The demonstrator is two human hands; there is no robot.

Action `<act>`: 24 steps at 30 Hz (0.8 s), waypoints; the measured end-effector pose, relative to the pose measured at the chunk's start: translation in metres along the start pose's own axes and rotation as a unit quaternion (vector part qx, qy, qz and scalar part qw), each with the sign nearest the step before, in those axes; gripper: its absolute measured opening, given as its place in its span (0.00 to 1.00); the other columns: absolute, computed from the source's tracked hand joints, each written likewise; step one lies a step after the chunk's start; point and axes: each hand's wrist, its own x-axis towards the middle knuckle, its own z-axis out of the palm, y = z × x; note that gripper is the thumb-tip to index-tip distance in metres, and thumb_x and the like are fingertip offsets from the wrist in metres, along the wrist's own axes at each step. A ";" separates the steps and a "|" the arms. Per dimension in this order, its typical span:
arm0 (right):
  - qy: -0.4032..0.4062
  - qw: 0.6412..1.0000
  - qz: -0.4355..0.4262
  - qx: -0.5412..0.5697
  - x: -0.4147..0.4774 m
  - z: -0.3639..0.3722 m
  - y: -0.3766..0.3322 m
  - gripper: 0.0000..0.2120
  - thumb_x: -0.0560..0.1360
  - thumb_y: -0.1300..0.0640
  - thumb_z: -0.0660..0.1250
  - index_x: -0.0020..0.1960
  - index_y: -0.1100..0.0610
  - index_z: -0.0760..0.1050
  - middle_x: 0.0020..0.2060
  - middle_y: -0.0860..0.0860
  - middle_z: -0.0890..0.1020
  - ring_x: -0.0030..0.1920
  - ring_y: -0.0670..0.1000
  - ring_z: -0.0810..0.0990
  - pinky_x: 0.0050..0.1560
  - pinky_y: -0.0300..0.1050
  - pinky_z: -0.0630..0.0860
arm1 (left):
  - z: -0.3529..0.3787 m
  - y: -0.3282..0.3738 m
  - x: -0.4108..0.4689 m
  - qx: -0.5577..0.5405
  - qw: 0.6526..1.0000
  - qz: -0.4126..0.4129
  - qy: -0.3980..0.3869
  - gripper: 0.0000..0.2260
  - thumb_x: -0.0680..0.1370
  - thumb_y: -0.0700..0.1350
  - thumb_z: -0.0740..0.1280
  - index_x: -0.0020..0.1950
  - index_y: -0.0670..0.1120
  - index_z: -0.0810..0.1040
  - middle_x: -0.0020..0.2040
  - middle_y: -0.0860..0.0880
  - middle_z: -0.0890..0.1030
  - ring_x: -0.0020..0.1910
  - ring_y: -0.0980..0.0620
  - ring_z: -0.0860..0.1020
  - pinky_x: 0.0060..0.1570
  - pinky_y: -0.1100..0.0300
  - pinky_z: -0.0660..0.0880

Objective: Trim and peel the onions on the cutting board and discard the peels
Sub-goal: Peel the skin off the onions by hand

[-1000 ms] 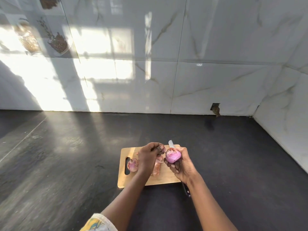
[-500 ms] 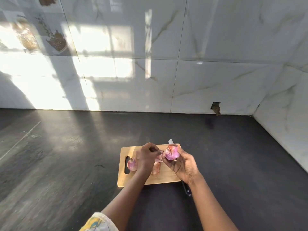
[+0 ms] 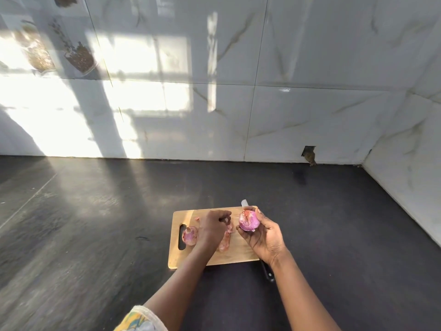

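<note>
Left fingers (image 3: 223, 214) off onion (image 3: 249, 220), hold unclear | right fingers (image 3: 241, 232) clasp it

Left hand (image 3: 211, 229) has pulled off the onion (image 3: 249, 220); there's a gap between them now, and the hand sits over mid-board (image 3: 238, 255). Right hand (image 3: 265, 237) has shifted the onion toward the board's far right corner, with more of it exposed.
</note>
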 end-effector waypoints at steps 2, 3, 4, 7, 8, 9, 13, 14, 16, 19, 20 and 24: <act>0.005 1.000 -0.001 -0.015 0.000 0.000 0.000 0.12 0.79 0.54 0.59 0.54 0.60 0.77 0.44 0.53 0.84 0.35 0.51 0.82 0.34 0.44 0.81 | -0.001 0.000 0.001 -0.019 1.000 0.006 0.014 0.11 0.73 0.34 0.66 0.54 0.41 0.81 0.49 0.46 0.83 0.47 0.52 0.80 0.49 0.63 0.77; 0.005 1.000 -0.002 -0.024 0.001 0.000 0.001 0.12 0.78 0.53 0.60 0.54 0.59 0.77 0.43 0.54 0.84 0.34 0.52 0.81 0.32 0.43 0.80 | -0.002 0.001 0.000 -0.027 0.999 0.010 0.021 0.10 0.73 0.35 0.68 0.53 0.41 0.81 0.48 0.46 0.84 0.44 0.53 0.80 0.46 0.65 0.76; 0.006 0.999 -0.004 -0.035 0.001 0.000 0.001 0.13 0.77 0.52 0.61 0.54 0.59 0.77 0.42 0.55 0.83 0.33 0.52 0.80 0.30 0.43 0.79 | -0.004 0.002 -0.001 -0.032 0.999 0.023 0.029 0.09 0.72 0.38 0.70 0.52 0.42 0.82 0.46 0.46 0.84 0.42 0.54 0.80 0.43 0.67 0.75; 0.017 0.998 -0.009 -0.060 0.004 0.000 0.003 0.16 0.72 0.47 0.63 0.54 0.55 0.77 0.39 0.56 0.80 0.31 0.52 0.76 0.27 0.42 0.73 | -0.006 0.006 -0.003 -0.032 0.994 0.099 0.031 0.09 0.72 0.43 0.72 0.50 0.44 0.83 0.46 0.50 0.84 0.43 0.57 0.80 0.43 0.70 0.74; 0.020 0.998 -0.007 -0.063 0.005 0.000 0.004 0.17 0.71 0.46 0.63 0.55 0.54 0.77 0.38 0.55 0.80 0.31 0.52 0.75 0.26 0.41 0.72 | -0.006 0.007 -0.004 -0.029 0.990 0.137 0.023 0.09 0.71 0.44 0.72 0.51 0.46 0.83 0.48 0.51 0.84 0.44 0.58 0.80 0.45 0.71 0.74; 0.022 0.998 -0.005 -0.062 0.006 0.001 0.004 0.20 0.70 0.45 0.63 0.57 0.54 0.77 0.37 0.54 0.79 0.30 0.51 0.74 0.25 0.40 0.70 | -0.006 0.007 -0.004 -0.025 0.983 0.180 0.011 0.10 0.71 0.45 0.72 0.51 0.48 0.83 0.50 0.52 0.83 0.46 0.60 0.80 0.47 0.72 0.74; 0.023 0.998 -0.008 -0.057 0.005 0.005 0.004 0.21 0.73 0.40 0.59 0.51 0.56 0.78 0.30 0.52 0.77 0.25 0.48 0.73 0.23 0.39 0.67 | -0.006 0.005 -0.001 0.026 0.952 0.301 -0.047 0.13 0.71 0.43 0.72 0.55 0.46 0.81 0.55 0.53 0.80 0.52 0.66 0.75 0.54 0.79 0.67; 0.024 0.998 -0.011 -0.059 0.005 0.006 0.005 0.21 0.73 0.39 0.59 0.48 0.56 0.78 0.29 0.52 0.77 0.24 0.47 0.73 0.22 0.39 0.68 | -0.005 0.005 0.001 0.038 0.945 0.321 -0.048 0.13 0.70 0.43 0.72 0.54 0.44 0.82 0.54 0.51 0.81 0.52 0.65 0.75 0.54 0.80 0.66; 0.028 0.997 -0.016 -0.070 0.006 0.006 0.005 0.22 0.72 0.38 0.59 0.46 0.56 0.78 0.28 0.52 0.76 0.23 0.47 0.73 0.21 0.38 0.68 | -0.004 0.003 0.005 0.044 0.935 0.351 -0.039 0.10 0.69 0.40 0.72 0.50 0.40 0.83 0.51 0.46 0.83 0.54 0.62 0.75 0.55 0.80 0.66; 0.035 0.995 -0.017 -0.088 0.006 0.007 0.006 0.22 0.70 0.38 0.60 0.47 0.56 0.79 0.26 0.52 0.74 0.23 0.48 0.72 0.22 0.39 0.67 | -0.005 -0.001 0.010 0.084 0.919 0.384 -0.021 0.08 0.69 0.38 0.71 0.46 0.38 0.83 0.47 0.43 0.84 0.54 0.58 0.76 0.56 0.77 0.69; 0.036 0.995 -0.016 -0.090 0.006 0.007 0.006 0.23 0.70 0.38 0.60 0.47 0.56 0.79 0.27 0.52 0.74 0.23 0.48 0.72 0.22 0.39 0.67 | -0.006 -0.001 0.011 0.101 0.907 0.409 -0.022 0.07 0.69 0.38 0.70 0.45 0.38 0.84 0.46 0.44 0.84 0.52 0.57 0.77 0.55 0.73 0.71; 0.044 0.996 -0.019 -0.077 0.007 0.009 0.006 0.23 0.75 0.40 0.58 0.60 0.55 0.76 0.32 0.51 0.76 0.26 0.46 0.72 0.22 0.38 0.67 | -0.004 -0.007 0.013 0.202 0.811 0.549 -0.013 0.08 0.71 0.41 0.65 0.41 0.41 0.84 0.43 0.48 0.85 0.46 0.54 0.83 0.44 0.62 0.79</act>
